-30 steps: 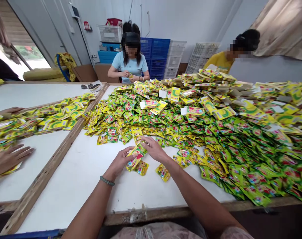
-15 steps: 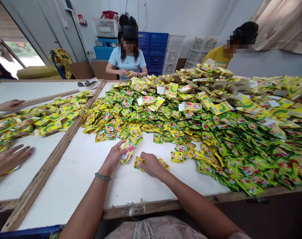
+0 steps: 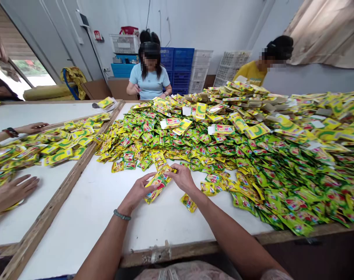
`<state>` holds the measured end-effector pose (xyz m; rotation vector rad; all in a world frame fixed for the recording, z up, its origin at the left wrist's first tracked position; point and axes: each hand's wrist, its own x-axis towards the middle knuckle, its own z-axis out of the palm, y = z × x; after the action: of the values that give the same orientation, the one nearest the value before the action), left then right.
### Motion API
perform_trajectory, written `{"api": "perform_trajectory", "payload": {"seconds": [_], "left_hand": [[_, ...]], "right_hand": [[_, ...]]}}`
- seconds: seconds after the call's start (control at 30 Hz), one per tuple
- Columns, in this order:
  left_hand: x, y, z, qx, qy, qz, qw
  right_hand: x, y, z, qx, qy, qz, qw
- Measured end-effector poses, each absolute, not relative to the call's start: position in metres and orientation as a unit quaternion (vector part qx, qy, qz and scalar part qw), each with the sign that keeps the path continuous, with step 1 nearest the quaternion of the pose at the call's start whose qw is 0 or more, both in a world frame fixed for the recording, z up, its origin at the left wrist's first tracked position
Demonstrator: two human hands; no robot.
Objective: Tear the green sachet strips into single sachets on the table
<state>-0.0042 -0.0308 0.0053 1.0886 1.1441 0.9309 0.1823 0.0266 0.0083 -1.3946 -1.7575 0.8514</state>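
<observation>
My left hand (image 3: 137, 192) grips a small stack of yellow-green sachets (image 3: 157, 184) just above the white table (image 3: 86, 210). My right hand (image 3: 182, 177) pinches the far end of the same stack, fingers closed on it. A single loose sachet (image 3: 189, 202) lies on the table right below my right wrist. A huge heap of the same sachets (image 3: 253, 155) spreads from just beyond my hands to the right and back. A green bead bracelet (image 3: 121, 215) sits on my left wrist.
Flat yellow cartons (image 3: 241, 105) top the heap's far side. Two people sit across the table. Another person's hands (image 3: 10, 190) rest on the left table beside a second sachet pile (image 3: 48, 144). A wooden strip (image 3: 57, 202) divides the tables. Blue crates (image 3: 179, 64) stand behind.
My right hand picked up a sachet from the table and brought it up to the stack in my left hand. A loose sachet still lies below it.
</observation>
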Motion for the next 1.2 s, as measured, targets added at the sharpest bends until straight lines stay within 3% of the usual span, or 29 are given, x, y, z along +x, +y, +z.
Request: {"api": "perform_trajectory", "payload": {"seconds": [0.13, 0.3, 0.43, 0.57, 0.77, 1.07, 1.2], "left_hand": [[-0.003, -0.030, 0.005, 0.471, 0.502, 0.407, 0.601], [-0.001, -0.028, 0.004, 0.429, 0.475, 0.431, 0.636], [-0.002, -0.029, 0.004, 0.393, 0.460, 0.444, 0.661], [0.000, -0.030, 0.004, 0.386, 0.444, 0.449, 0.672], [0.003, -0.028, 0.003, 0.384, 0.443, 0.473, 0.658], [0.007, -0.031, -0.002, 0.363, 0.445, 0.475, 0.666], [0.003, -0.025, 0.003, 0.361, 0.487, 0.480, 0.635]], "right_hand": [[0.177, 0.025, 0.012, -0.524, -0.706, 0.314, 0.358], [0.170, 0.024, -0.001, -0.513, -0.657, 0.408, 0.372], [0.170, 0.021, -0.006, -0.512, -0.682, 0.359, 0.380], [0.169, 0.017, -0.004, -0.503, -0.688, 0.395, 0.342], [0.161, 0.007, 0.002, -0.573, -0.642, 0.299, 0.411], [0.152, 0.000, 0.009, -0.505, -0.677, 0.435, 0.313], [0.154, 0.000, 0.003, -0.487, -0.652, 0.421, 0.400]]}}
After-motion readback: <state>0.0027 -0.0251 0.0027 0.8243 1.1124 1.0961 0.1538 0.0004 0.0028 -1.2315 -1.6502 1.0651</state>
